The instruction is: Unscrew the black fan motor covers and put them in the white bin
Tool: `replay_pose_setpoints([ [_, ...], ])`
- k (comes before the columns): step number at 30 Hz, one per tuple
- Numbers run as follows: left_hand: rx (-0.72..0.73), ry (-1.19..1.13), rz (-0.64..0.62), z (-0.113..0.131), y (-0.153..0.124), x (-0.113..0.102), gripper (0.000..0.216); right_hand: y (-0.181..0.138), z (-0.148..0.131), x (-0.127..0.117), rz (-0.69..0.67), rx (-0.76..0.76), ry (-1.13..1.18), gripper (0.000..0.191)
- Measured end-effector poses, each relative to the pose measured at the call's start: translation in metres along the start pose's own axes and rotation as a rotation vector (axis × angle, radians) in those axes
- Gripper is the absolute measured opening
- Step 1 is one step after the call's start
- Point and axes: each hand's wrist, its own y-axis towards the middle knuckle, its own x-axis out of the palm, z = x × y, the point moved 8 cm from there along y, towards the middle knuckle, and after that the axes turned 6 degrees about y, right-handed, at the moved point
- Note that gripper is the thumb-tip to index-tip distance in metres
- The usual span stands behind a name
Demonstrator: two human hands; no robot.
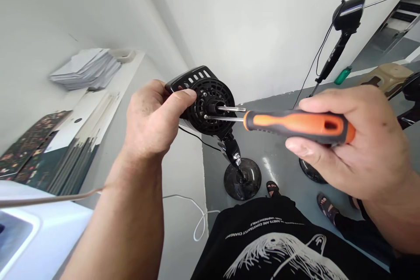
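My left hand (151, 116) grips the black motor housing of a pedestal fan (216, 87), its thumb lying over the slotted round front. A metal shaft (232, 109) sticks out from the centre of that front. My right hand (354, 140) is closed around the orange and black handle of a screwdriver (295, 126). The screwdriver's tip meets the lower left part of the slotted front, at or beside a small screw. Below the housing, the fan's pole leads down to a round black base (243, 179) on the floor.
Another fan without blades (348, 17) stands at the right by the wall. A green bottle (343, 75) and a beige stool (387, 74) are near it. Papers (87, 69) and folders (75, 157) lie on a white ledge at left. Another person's sandalled foot (326, 205) shows at lower right.
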Motion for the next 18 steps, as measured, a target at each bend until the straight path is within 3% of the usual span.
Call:
replay_pose_setpoints([
  [1, -0.003, 0.007, 0.002, 0.0, 0.0, -0.001, 0.028, 0.0, 0.001, -0.003, 0.04, 0.03, -0.035, 0.023],
  [3, -0.009, 0.022, 0.004, -0.001, 0.0, -0.001, 0.028, -0.001, 0.003, -0.006, 0.096, 0.122, -0.035, 0.034],
  [5, -0.013, 0.02, 0.001, -0.001, 0.0, -0.001, 0.027, 0.0, -0.001, -0.003, 0.065, 0.13, 0.04, 0.042],
  [8, -0.008, 0.001, -0.007, 0.0, -0.001, 0.001, 0.028, 0.003, -0.011, 0.001, -0.001, 0.03, 0.042, 0.027],
  [10, -0.007, -0.012, -0.013, 0.001, -0.001, 0.002, 0.028, 0.004, -0.007, -0.002, 0.03, 0.054, -0.059, 0.017],
  [13, -0.013, -0.029, -0.015, 0.001, -0.001, 0.003, 0.028, 0.002, 0.007, -0.005, 0.049, 0.155, -0.074, 0.048],
  [15, -0.014, -0.032, -0.013, 0.001, -0.001, 0.002, 0.028, 0.003, 0.007, -0.003, 0.009, 0.115, 0.027, 0.056],
  [16, -0.016, -0.03, -0.011, 0.001, -0.001, 0.002, 0.028, 0.003, 0.003, 0.0, -0.029, 0.073, 0.069, 0.055],
  [18, -0.017, -0.025, -0.011, 0.0, 0.0, 0.002, 0.029, 0.005, -0.002, 0.001, -0.067, 0.022, 0.086, 0.029],
])
